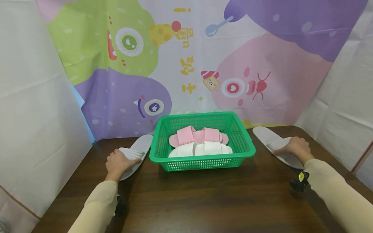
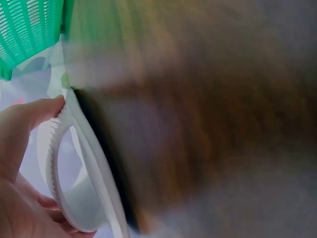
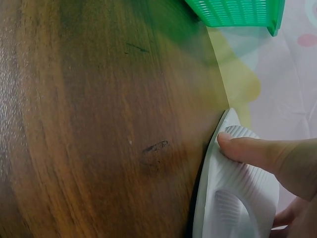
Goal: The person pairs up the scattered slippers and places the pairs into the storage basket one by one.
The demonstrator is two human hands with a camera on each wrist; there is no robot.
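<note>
Left hand: the left hand (image 1: 116,162) sits at lower left of the head view, fingers curled over the ribbed strap of a white slipper (image 1: 135,155); the left wrist view, much blurred, shows the thumb (image 2: 37,111) against the strap's edge and fingers under the strap, so it grips it.
Right hand: the right hand (image 1: 295,147) is at right of middle, laid over the strap of the other white slipper (image 1: 275,145); the right wrist view shows the thumb (image 3: 247,148) pressed on the ribbed strap, the fingers curled round its far side.
Hands to each other: well apart, one on either side of the basket.
Slippers on the table: both lie flat on the dark wooden table (image 1: 204,197), the left one just beside the basket's left wall, the right one near its right wall, toes towards the top of the frame.
Basket: a green mesh basket (image 1: 201,161) stands at centre, between the two slippers.
In the basket: a pink pair (image 1: 198,136) at the back, a white pair (image 1: 201,149) in front of it, touching.
Behind: a cartoon monster backdrop (image 1: 189,58) fills the upper frame.
</note>
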